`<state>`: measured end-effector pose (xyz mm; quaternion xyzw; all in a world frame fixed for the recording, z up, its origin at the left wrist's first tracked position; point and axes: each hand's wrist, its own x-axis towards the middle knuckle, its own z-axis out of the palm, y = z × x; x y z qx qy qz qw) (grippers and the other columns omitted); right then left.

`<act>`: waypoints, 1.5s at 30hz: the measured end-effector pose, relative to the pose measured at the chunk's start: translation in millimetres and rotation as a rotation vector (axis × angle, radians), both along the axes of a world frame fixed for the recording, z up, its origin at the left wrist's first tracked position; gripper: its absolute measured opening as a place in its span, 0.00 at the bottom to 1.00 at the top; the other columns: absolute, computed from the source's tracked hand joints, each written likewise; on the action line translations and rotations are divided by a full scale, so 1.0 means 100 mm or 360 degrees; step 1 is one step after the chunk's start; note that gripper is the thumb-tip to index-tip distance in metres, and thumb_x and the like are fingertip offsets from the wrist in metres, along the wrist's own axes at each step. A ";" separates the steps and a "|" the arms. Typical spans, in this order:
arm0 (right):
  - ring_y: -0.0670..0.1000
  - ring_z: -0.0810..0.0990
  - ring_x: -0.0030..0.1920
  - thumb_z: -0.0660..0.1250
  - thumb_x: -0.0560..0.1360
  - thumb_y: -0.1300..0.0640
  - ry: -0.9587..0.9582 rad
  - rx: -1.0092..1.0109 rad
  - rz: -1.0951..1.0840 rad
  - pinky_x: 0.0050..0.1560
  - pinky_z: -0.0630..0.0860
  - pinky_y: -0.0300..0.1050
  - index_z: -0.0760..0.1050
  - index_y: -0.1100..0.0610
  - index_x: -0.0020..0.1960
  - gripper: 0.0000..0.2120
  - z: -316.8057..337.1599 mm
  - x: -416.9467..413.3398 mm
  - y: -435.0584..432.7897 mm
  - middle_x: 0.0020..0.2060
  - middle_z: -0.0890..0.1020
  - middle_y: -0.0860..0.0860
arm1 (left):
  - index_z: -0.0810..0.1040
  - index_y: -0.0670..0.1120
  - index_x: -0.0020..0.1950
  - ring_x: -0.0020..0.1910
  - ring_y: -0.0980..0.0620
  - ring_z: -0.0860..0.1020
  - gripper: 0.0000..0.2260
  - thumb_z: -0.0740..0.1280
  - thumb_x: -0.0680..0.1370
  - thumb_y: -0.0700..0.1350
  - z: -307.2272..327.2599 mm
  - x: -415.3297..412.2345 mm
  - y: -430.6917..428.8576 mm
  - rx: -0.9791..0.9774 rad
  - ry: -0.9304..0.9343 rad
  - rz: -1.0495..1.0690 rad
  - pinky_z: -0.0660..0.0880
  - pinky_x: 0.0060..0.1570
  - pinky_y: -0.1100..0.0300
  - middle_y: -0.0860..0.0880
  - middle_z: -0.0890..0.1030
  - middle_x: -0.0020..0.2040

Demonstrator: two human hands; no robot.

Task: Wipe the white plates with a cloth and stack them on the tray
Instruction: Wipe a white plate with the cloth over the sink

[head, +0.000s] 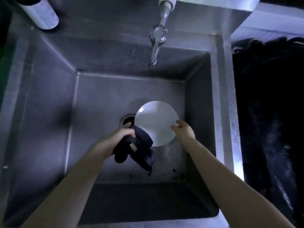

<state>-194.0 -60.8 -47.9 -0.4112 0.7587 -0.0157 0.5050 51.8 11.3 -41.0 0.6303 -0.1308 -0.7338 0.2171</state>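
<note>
A round white plate (156, 120) is held above the bottom of a steel sink (49, 99). My right hand (183, 130) grips the plate at its right edge, thumb on the face. My left hand (121, 135) grips a bunched dark blue cloth (139, 150) at the plate's lower left edge; the cloth's ends hang down below the hand. No tray is in view.
The faucet spout (156, 46) reaches over the back of the sink, with no water running. The drain (127, 120) is partly hidden behind the plate and my left hand. A pale cylinder (41, 12) hangs at the top left. Dark material (269, 112) fills the right side.
</note>
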 end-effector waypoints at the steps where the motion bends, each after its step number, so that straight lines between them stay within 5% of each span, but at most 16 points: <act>1: 0.59 0.78 0.62 0.68 0.79 0.55 0.0008 0.0016 -0.0018 0.56 0.72 0.45 0.68 0.57 0.75 0.25 -0.08 -0.02 -0.01 0.66 0.77 0.58 | 0.74 0.39 0.62 0.33 0.53 0.79 0.31 0.70 0.60 0.47 -0.12 -0.01 -0.05 0.0004 0.0030 -0.0066 0.74 0.33 0.63 0.47 0.79 0.36; 4: 0.61 0.78 0.60 0.69 0.78 0.57 0.0038 0.0004 -0.0062 0.56 0.77 0.51 0.69 0.58 0.73 0.24 -0.31 -0.05 -0.03 0.66 0.76 0.60 | 0.70 0.56 0.67 0.37 0.53 0.80 0.36 0.70 0.59 0.47 -0.42 -0.06 -0.20 0.0070 0.0086 -0.0030 0.74 0.37 0.61 0.50 0.80 0.39; 8: 0.63 0.76 0.63 0.68 0.77 0.58 0.0062 0.0057 -0.0089 0.59 0.77 0.53 0.69 0.55 0.73 0.25 -0.51 -0.05 -0.05 0.67 0.73 0.60 | 0.71 0.48 0.62 0.42 0.43 0.79 0.29 0.68 0.61 0.47 -0.67 -0.14 -0.36 -0.0070 0.0079 -0.0240 0.74 0.40 0.51 0.42 0.79 0.43; 13: 0.63 0.77 0.62 0.66 0.77 0.58 0.0132 0.0017 -0.0113 0.58 0.76 0.51 0.71 0.54 0.72 0.23 -0.58 -0.07 -0.09 0.67 0.73 0.59 | 0.75 0.51 0.61 0.44 0.49 0.81 0.30 0.67 0.58 0.48 -0.73 -0.13 -0.41 -0.0174 -0.0046 -0.0284 0.75 0.41 0.54 0.40 0.81 0.50; 18: 0.61 0.77 0.63 0.70 0.76 0.61 0.0038 0.0042 -0.0263 0.53 0.72 0.45 0.70 0.56 0.72 0.26 -0.57 -0.09 -0.11 0.66 0.77 0.58 | 0.72 0.59 0.64 0.36 0.56 0.82 0.32 0.66 0.60 0.47 -0.74 -0.15 -0.37 -0.0196 -0.0154 -0.0382 0.77 0.32 0.59 0.56 0.82 0.35; 24: 0.61 0.78 0.62 0.70 0.77 0.62 -0.0088 0.0019 -0.0394 0.62 0.77 0.61 0.73 0.57 0.70 0.22 -0.50 -0.08 -0.15 0.63 0.79 0.56 | 0.71 0.65 0.61 0.35 0.54 0.84 0.28 0.65 0.64 0.42 -0.71 -0.09 -0.35 -0.0203 -0.0131 -0.0295 0.77 0.29 0.60 0.53 0.84 0.37; 29: 0.60 0.82 0.51 0.65 0.81 0.59 -0.0239 -0.0069 -0.0432 0.59 0.79 0.61 0.81 0.54 0.49 0.06 -0.32 -0.03 -0.23 0.51 0.84 0.58 | 0.74 0.62 0.61 0.40 0.47 0.82 0.28 0.66 0.62 0.46 -0.53 0.08 -0.39 -0.0240 -0.0035 -0.0274 0.77 0.35 0.52 0.45 0.82 0.48; 32: 0.56 0.79 0.44 0.63 0.82 0.57 -0.0317 -0.0163 -0.0371 0.48 0.79 0.55 0.79 0.56 0.45 0.09 -0.16 0.03 -0.29 0.40 0.81 0.53 | 0.78 0.52 0.59 0.39 0.43 0.80 0.23 0.65 0.64 0.45 -0.36 0.23 -0.34 -0.0256 0.0156 -0.0207 0.75 0.36 0.51 0.40 0.80 0.45; 34: 0.51 0.72 0.38 0.62 0.82 0.53 -0.0315 -0.0242 -0.0314 0.37 0.71 0.46 0.72 0.54 0.39 0.14 -0.03 0.13 -0.32 0.35 0.75 0.48 | 0.82 0.49 0.47 0.34 0.45 0.79 0.14 0.66 0.63 0.45 -0.22 0.27 -0.26 -0.0225 0.0235 -0.0115 0.75 0.32 0.55 0.42 0.79 0.37; 37: 0.46 0.67 0.33 0.60 0.83 0.47 -0.0285 -0.0360 -0.0160 0.34 0.64 0.42 0.63 0.50 0.37 0.17 0.15 0.33 -0.33 0.33 0.69 0.45 | 0.81 0.46 0.33 0.28 0.50 0.78 0.04 0.67 0.64 0.45 -0.08 0.26 -0.09 -0.0081 0.0184 0.0088 0.74 0.26 0.61 0.45 0.77 0.30; 41: 0.43 0.71 0.34 0.60 0.83 0.46 -0.0227 -0.0561 0.0042 0.30 0.67 0.31 0.68 0.50 0.41 0.13 0.45 0.56 -0.29 0.34 0.74 0.43 | 0.83 0.43 0.36 0.30 0.46 0.79 0.08 0.70 0.63 0.47 0.10 0.33 0.11 -0.0025 0.0203 0.0153 0.75 0.28 0.59 0.41 0.78 0.32; 45: 0.43 0.72 0.35 0.61 0.82 0.48 -0.0179 -0.0766 0.0043 0.31 0.67 0.30 0.74 0.55 0.46 0.12 0.79 0.62 -0.18 0.34 0.76 0.44 | 0.82 0.59 0.50 0.38 0.52 0.82 0.20 0.72 0.59 0.47 0.37 0.44 0.25 -0.0203 -0.0040 0.0206 0.74 0.33 0.63 0.51 0.84 0.39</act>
